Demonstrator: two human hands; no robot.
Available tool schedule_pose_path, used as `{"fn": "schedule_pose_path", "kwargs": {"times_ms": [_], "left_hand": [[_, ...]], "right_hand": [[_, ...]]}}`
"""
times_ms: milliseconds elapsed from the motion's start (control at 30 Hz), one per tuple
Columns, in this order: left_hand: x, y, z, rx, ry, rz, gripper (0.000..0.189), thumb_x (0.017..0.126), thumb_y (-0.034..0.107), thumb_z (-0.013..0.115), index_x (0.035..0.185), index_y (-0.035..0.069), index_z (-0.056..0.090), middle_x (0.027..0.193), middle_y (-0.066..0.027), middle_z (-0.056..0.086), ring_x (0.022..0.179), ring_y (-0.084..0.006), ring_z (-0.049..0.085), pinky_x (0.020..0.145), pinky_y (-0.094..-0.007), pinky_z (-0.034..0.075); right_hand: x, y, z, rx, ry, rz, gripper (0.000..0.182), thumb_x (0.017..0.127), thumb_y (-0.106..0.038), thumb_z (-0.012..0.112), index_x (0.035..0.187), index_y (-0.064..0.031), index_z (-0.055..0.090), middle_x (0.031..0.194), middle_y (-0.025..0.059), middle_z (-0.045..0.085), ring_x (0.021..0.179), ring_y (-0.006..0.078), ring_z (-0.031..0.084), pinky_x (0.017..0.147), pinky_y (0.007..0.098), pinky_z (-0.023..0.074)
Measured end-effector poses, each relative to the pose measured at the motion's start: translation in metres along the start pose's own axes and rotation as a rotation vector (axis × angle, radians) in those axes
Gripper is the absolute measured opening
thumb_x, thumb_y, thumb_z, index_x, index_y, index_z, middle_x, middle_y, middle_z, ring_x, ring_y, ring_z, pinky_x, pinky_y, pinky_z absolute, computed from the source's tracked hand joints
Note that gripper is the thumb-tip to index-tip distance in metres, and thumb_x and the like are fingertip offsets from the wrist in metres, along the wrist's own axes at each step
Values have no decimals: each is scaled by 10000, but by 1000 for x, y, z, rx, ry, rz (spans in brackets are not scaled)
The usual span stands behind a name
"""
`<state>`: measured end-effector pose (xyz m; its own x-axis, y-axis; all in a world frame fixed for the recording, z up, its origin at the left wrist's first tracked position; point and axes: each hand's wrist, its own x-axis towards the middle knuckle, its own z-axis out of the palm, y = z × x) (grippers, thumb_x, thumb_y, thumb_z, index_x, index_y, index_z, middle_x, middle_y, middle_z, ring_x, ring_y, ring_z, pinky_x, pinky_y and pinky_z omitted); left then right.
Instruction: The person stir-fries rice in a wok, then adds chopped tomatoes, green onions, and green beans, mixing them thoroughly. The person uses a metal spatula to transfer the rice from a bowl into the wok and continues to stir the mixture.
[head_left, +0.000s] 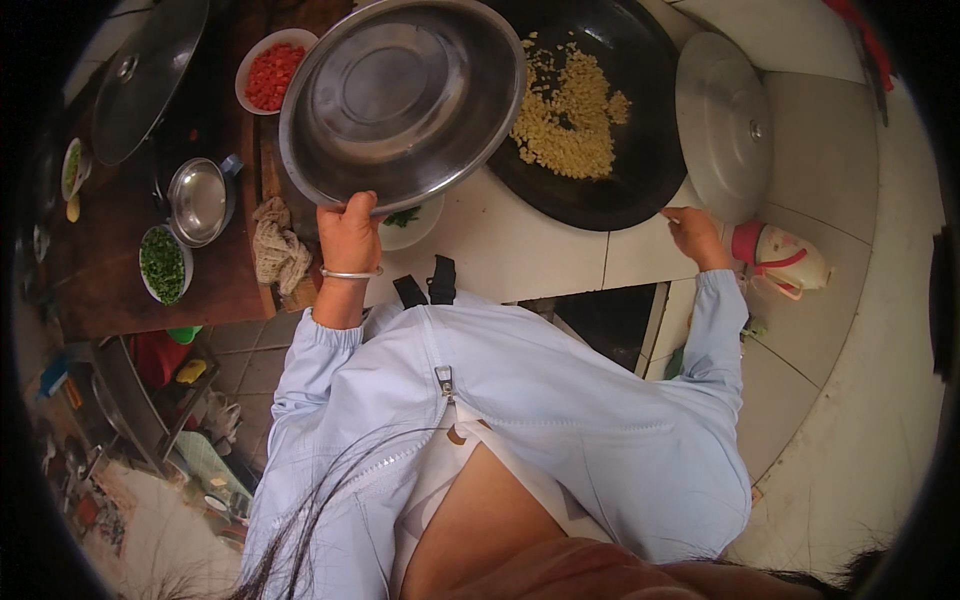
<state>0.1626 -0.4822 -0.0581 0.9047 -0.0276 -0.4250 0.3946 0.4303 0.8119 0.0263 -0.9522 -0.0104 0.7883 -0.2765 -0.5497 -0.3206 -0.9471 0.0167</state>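
My left hand (349, 238) grips the rim of a wide stainless steel basin (405, 90), which is tilted with its underside facing me. The basin hangs beside a large black wok (645, 161) and overlaps its left edge. Pale yellow chopped food (577, 139) lies in the wok, mostly in one heap. At the wok's near right rim is my right hand (696, 236), fingers curled. Whether it pinches the rim or some small thing there is unclear. Below the basin, a white plate (420, 229) with green leaves shows only in part.
A domed metal lid (724, 127) leans right of the wok, near a thermos-like container (784, 255). On the wooden table (97, 285) stand a bowl of chopped red pieces (274, 75), a bowl of chopped greens (162, 264), a metal bowl (199, 199) and a cloth (279, 247).
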Motion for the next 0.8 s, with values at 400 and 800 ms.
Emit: {"fn": "schedule_pose_path", "kwargs": {"times_ms": [400,800], "left_hand": [[-12,15,10,35,70,39,68,756,28,538,813,27,575,737,0,559,624,-91,534,541,-244,457],[-9,9,3,-21,18,8,182,756,-8,531,932,36,547,826,-32,565,708,-140,564,614,-313,504]], "right_hand": [[145,-20,43,205,388,174,317,790,-111,491,1075,-113,629,1009,212,605,920,371,587,793,447,471],[207,-59,61,299,147,123,256,723,-122,542,891,51,626,884,261,613,859,408,597,729,424,489]]}}
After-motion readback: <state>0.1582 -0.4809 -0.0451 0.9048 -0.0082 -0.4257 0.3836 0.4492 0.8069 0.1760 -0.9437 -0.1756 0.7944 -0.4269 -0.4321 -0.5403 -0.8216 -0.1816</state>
